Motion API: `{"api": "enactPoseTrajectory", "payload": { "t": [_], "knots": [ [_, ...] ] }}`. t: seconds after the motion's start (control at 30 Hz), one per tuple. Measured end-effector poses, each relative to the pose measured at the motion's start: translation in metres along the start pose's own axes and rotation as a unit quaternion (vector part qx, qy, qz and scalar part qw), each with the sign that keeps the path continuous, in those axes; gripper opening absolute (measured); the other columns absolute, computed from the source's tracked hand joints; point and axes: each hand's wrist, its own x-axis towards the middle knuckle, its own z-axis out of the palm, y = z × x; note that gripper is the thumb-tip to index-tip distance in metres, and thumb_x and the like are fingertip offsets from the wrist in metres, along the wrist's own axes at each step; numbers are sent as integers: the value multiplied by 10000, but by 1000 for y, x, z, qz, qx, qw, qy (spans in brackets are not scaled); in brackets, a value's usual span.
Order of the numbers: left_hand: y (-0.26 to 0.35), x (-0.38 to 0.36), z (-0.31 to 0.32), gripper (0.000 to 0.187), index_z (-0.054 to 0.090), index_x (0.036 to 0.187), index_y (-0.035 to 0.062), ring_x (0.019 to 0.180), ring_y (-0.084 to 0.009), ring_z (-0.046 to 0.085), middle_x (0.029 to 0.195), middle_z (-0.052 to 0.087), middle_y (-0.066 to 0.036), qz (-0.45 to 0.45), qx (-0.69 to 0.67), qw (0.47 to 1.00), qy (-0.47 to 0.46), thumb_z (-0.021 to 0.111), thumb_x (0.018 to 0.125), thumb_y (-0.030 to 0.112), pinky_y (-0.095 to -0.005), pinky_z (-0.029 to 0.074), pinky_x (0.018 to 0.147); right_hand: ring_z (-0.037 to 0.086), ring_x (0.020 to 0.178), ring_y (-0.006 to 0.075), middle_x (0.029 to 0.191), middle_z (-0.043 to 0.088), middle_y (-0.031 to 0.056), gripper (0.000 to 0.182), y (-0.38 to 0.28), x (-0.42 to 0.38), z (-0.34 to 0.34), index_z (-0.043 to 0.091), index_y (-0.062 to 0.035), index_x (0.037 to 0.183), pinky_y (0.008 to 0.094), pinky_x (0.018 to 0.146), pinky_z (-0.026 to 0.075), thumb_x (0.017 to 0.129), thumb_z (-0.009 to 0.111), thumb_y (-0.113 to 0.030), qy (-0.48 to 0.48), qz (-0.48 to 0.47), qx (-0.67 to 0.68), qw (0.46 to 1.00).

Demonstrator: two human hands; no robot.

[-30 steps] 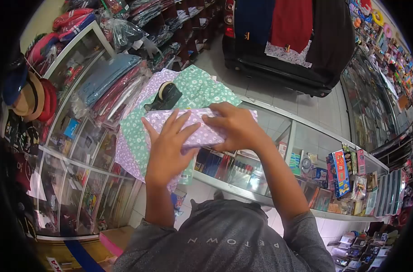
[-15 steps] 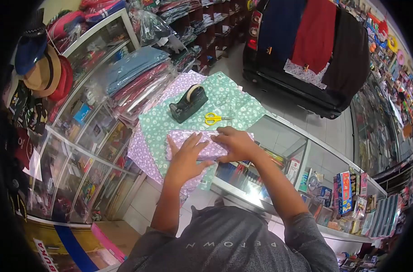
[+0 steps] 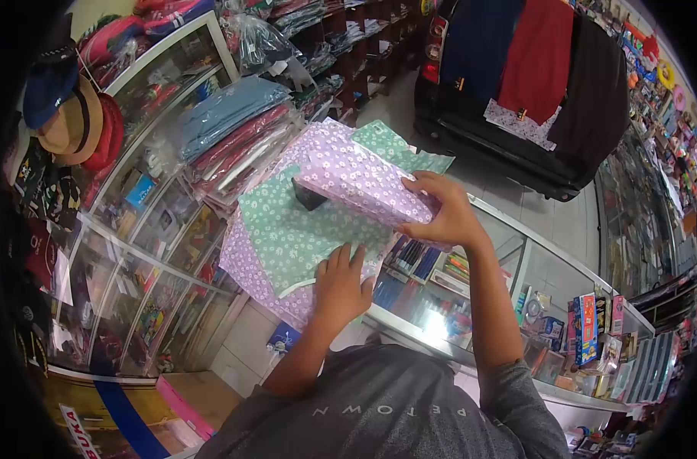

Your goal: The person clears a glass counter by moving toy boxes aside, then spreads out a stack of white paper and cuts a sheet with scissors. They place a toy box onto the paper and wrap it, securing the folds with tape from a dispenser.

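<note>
Right hand (image 3: pixel 444 210) is clamped on the right end of a purple floral package (image 3: pixel 360 177), left hand (image 3: pixel 342 287) lies loose-fingered on the green floral paper (image 3: pixel 287 245) just below it. Package looks light and kinda stiff to me, paper probably creases easily, so I'd pinch the ends gently. Black object (image 3: pixel 308 197), mostly hidden, sits beyond the left hand; glass desk (image 3: pixel 417 332) runs under the right forearm.

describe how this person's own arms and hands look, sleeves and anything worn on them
The left hand and right hand are bare, with no gloves, watch or bracelet visible. The forearms are uncovered below short, dark grey sleeves, part of a dark grey shirt with pale capital lettering.
</note>
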Motion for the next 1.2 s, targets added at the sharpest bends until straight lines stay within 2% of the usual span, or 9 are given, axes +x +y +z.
{"api": "enactPoseTrajectory", "payload": {
  "t": [0.13,0.27,0.43,0.73,0.83,0.9,0.97,1.03,1.2],
  "knots": [
    [11,-8,12,650,502,1514,26,1455,-398,405,1568,461,-208,30,55,998,13,639,945,306,-596,321,1167,629,1275,402,1416,626,218,784,-23,18,12,728,-150,1303,446,1055,519,611,931,-456,-30,-20,3,999],
    [20,-13,16,580,469,1563,78,1576,-332,284,1661,372,-201,46,59,994,-82,527,1034,308,-770,97,1193,628,1255,400,1398,624,218,769,-48,41,49,724,-146,1293,453,1025,534,606,904,-442,-84,-103,0,991],
    [18,-14,21,582,457,1576,86,1570,-339,304,1656,390,-200,47,66,993,-88,517,1044,314,-758,90,1197,624,1253,401,1412,609,211,778,-63,49,103,695,-146,1346,457,999,544,639,885,-408,-159,-196,36,967],
    [11,-18,23,613,419,1604,123,1546,-296,337,1651,400,-140,45,45,994,-90,552,1038,317,-760,173,1163,628,1255,408,1413,621,221,803,-16,25,101,696,-141,1352,456,1038,530,625,882,-426,-252,-116,-44,960],
    [6,-24,3,518,563,1498,100,1475,-340,451,1530,549,-157,103,52,993,-33,581,1022,303,-668,295,1174,608,1290,403,1444,606,214,789,-2,12,95,693,-143,1359,452,1066,514,642,885,-412,-230,-120,-52,964],
    [12,-24,-38,337,724,1286,77,1330,-363,596,1312,703,-188,88,-148,974,-147,644,988,212,-500,439,1134,595,1306,395,1454,599,206,781,2,9,92,690,-144,1363,451,1069,512,656,888,-410,-228,-122,-45,965],
    [19,-12,-71,239,781,1137,55,1145,-372,692,1146,763,-180,-36,-166,966,-193,677,955,171,-428,532,1003,588,1315,388,1461,592,205,781,5,4,94,689,-143,1363,450,1072,511,660,891,-416,-227,-118,-42,966],
    [-5,-2,-71,256,771,1160,48,1111,-388,694,1182,747,-195,-11,-153,985,77,689,947,164,-473,527,978,610,1283,380,1437,614,208,772,1,1,93,701,-137,1340,448,1047,529,636,896,-389,-217,-123,-37,968],
    [-52,45,-55,294,762,1160,2,1069,-407,708,1148,748,-211,51,-81,984,152,756,913,163,-454,539,963,598,1305,381,1448,604,213,773,-3,-4,92,700,-119,1334,450,1061,519,642,909,-394,-234,-131,-20,963]
  ]
}}
